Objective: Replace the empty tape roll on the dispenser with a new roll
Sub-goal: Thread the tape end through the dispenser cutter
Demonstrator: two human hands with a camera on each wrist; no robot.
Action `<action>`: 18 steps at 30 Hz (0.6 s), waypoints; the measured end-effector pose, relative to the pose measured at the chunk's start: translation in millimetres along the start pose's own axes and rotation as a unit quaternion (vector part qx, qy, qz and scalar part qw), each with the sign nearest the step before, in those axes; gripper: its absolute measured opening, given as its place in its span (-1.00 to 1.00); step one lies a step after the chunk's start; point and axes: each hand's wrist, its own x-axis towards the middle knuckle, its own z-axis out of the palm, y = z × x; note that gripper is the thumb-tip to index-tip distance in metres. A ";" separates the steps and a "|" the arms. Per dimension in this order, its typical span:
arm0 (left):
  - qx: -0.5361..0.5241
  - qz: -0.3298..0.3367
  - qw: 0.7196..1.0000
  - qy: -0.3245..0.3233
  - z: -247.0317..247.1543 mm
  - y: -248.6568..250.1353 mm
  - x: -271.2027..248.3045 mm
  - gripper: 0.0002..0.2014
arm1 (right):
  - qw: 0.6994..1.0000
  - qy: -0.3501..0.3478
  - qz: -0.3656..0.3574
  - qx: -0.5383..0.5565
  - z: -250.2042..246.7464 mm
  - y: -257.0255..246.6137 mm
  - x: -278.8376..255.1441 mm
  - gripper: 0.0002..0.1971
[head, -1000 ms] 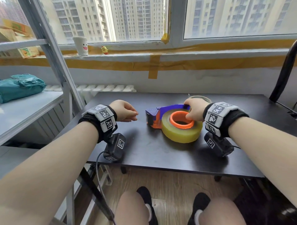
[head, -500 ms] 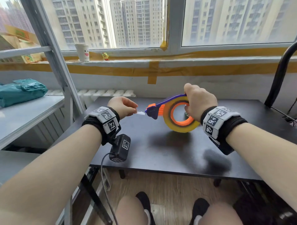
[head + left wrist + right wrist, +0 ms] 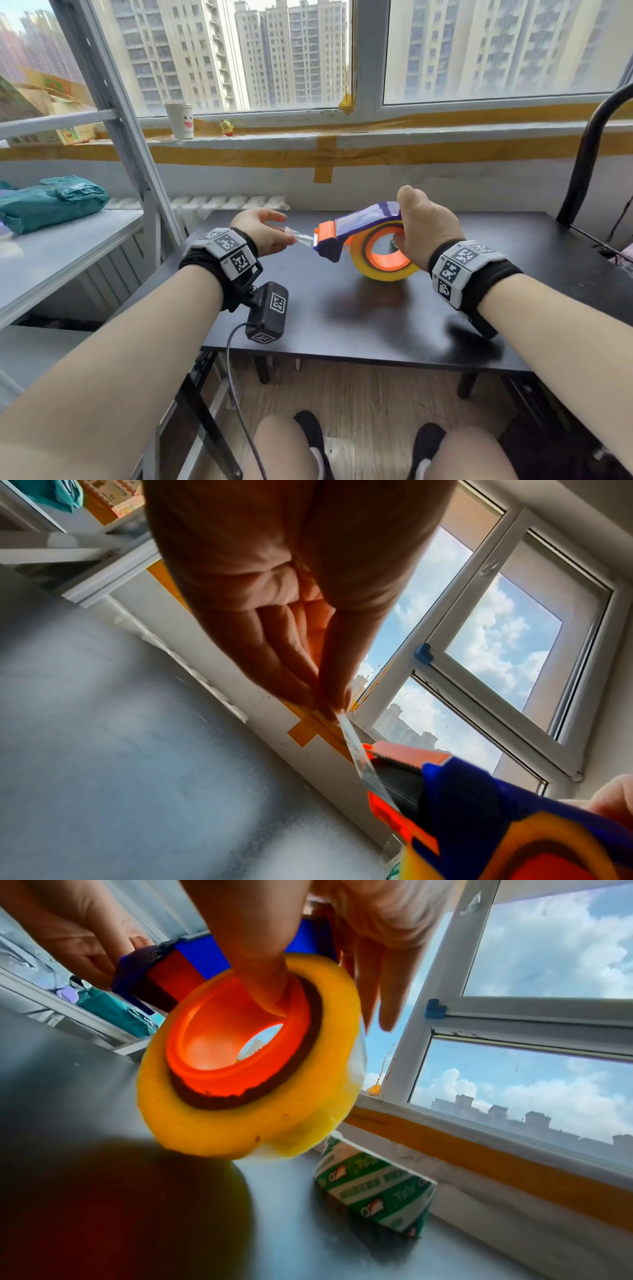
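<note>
here the right hand (image 3: 424,226) grips the blue and orange tape dispenser (image 3: 359,222), thumb hooked inside the orange hub, and holds it tilted above the black table (image 3: 342,325), with the full yellow tape roll (image 3: 383,270) seated on that hub. the left hand (image 3: 263,229) pinches the clear tape strip (image 3: 301,236), stretched from the dispenser's orange front end. behind, a green and white printed roll (image 3: 377,1185) lies on the table near the wall.

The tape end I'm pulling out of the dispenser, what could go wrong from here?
1. The left hand pinches only the tip of the tape strip, so it may slip and snap back onto the roll.
2. The strip runs past the toothed cutter, which could tear it early.
3. The right hand holds the dispenser off the table; pulling harder could twist it loose.
</note>
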 end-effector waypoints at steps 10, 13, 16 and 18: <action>0.047 0.040 0.998 0.014 8.1 5.6 -5.9 -0.70 | 0.995 -0.079 0.006 0.063 -7.4 2.5 -0.5 -0.33; 0.085 0.048 0.995 0.023 10.3 5.3 -4.3 -0.80 | 0.989 -0.110 0.014 0.100 -12.4 1.8 1.5 -0.40; 0.105 0.060 0.992 0.034 11.0 5.4 -3.6 -0.77 | 0.977 -0.144 0.025 0.157 -16.8 3.0 2.2 -0.31; 0.112 0.063 0.991 0.035 10.9 5.5 -3.7 -0.75 | 0.971 -0.143 0.045 0.184 -19.6 2.7 3.4 -0.37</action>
